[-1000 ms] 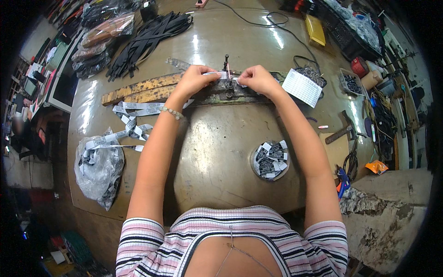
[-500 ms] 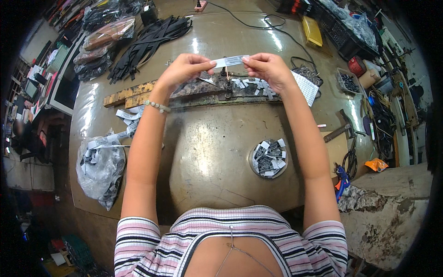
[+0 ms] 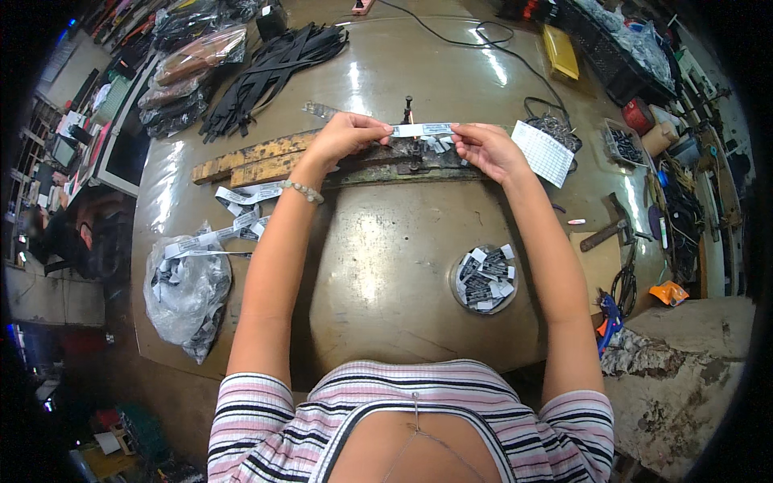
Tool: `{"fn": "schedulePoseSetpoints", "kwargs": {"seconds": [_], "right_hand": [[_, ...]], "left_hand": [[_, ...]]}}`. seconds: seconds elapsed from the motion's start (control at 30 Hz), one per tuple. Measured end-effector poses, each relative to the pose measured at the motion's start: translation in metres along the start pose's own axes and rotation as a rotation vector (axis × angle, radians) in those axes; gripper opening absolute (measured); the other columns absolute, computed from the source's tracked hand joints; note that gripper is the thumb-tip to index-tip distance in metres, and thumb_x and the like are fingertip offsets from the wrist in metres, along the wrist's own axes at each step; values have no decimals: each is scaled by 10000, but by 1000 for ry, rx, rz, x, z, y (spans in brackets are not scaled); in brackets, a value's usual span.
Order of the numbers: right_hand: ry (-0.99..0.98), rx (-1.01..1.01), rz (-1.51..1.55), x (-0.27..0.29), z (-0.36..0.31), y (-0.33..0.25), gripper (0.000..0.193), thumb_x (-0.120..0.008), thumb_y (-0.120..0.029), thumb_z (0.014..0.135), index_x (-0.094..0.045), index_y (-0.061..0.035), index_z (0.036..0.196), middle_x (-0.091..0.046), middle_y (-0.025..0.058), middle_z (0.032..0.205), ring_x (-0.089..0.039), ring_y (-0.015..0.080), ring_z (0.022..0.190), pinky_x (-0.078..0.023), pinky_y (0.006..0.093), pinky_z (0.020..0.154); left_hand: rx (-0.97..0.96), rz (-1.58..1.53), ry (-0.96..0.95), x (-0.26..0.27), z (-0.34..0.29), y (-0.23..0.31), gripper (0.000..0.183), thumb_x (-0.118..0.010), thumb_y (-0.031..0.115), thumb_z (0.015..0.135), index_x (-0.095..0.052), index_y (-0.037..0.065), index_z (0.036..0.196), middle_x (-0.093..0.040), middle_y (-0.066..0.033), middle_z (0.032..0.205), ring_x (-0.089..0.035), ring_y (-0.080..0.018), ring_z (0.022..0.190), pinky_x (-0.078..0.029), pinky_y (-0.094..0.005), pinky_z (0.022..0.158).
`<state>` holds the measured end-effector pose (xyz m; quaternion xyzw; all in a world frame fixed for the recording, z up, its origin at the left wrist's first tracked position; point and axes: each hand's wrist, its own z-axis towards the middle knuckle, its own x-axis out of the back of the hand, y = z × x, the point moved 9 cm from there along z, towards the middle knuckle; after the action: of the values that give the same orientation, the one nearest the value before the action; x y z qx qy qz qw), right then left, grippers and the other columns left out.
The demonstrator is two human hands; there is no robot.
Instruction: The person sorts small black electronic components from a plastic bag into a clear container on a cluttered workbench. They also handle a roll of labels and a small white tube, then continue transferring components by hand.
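**Label strip held taut between both hands over the bench tool**

Left hand [image 3: 345,135] is closed in a pinch on one end of a white printed label strip [image 3: 422,130]; the right hand [image 3: 481,147] is closed the same way on the other end. The strip hangs level between them, above the dark metal bench tool [image 3: 412,153] with its upright post, near the far side of the round brown worktable [image 3: 378,241]. It does not appear to touch the tool.

Handling judgement: the strip looks thin, light and limp, likely woven tape or paper. It would sag or curl if slackened, so the ends are the sensible place to hold it, as here, with light tension. Nothing about it suggests fragility, though it could crease.

Surroundings: a small round dish of cut labels [image 3: 483,278] sits near the person's right forearm. Loose white strips [image 3: 241,197] lie to the left beside a clear plastic bag of dark pieces [image 3: 187,294]. A worn yellow wooden batten [image 3: 250,159] runs left of the tool. A bundle of black straps [image 3: 266,68] lies further off, and a hammer [image 3: 612,229] at the right edge.

Not determinable: the fingertips cover both ends of the strip, so its full length is unseen. The tool's working part is hidden behind the strip and small cut pieces. Items along the right rim are distorted and too small to identify.
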<state>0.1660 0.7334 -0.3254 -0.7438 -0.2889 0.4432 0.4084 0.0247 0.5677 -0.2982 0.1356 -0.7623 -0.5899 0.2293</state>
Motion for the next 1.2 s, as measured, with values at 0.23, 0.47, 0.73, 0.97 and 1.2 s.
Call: {"fn": "schedulePoseSetpoints", "kwargs": {"seconds": [0.23, 0.47, 0.73, 0.97, 1.2], "right_hand": [[71, -46, -216, 9, 7, 13, 106, -635, -60, 838, -589, 36, 837, -609, 69, 751, -577, 96, 607, -503, 188, 540], [83, 305, -7, -13, -1, -25, 122, -538, -163, 886, -550, -41, 884, -566, 32, 769, -537, 125, 583, -478, 266, 537], [-73, 17, -247, -57, 3, 0, 154, -606, -232, 882, -545, -91, 889, -375, -82, 604, -296, 16, 470, -213, 187, 384], [24, 45, -405, -47, 11, 8, 133, -636, -215, 859, -568, -108, 820, -380, -84, 592, -304, 23, 475, -230, 197, 411], [23, 102, -496, -30, 19, 15, 145, -665, -214, 834, -589, -104, 777, -412, -75, 575, -332, 42, 458, -232, 218, 415]], "left_hand": [[-11, 99, -29, -3, 4, -1, 174, -688, 176, 816, -701, 30, 910, -652, 24, 745, -435, -22, 563, -339, -173, 519], [-4, -132, -7, 0, 1, -1, 196, -689, 195, 833, -687, 33, 944, -645, 30, 756, -428, -16, 561, -320, -158, 504], [-14, -153, -5, -11, 7, -3, 201, -680, 194, 842, -682, 36, 965, -644, 37, 772, -407, -5, 540, -302, -155, 483], [-5, -101, -32, -9, 8, -7, 187, -668, 175, 841, -683, 33, 962, -645, 32, 758, -402, -9, 539, -297, -163, 481], [28, -9, -40, -7, 9, -14, 212, -662, 196, 845, -677, 22, 964, -645, 27, 778, -412, -16, 565, -292, -168, 486]]}}
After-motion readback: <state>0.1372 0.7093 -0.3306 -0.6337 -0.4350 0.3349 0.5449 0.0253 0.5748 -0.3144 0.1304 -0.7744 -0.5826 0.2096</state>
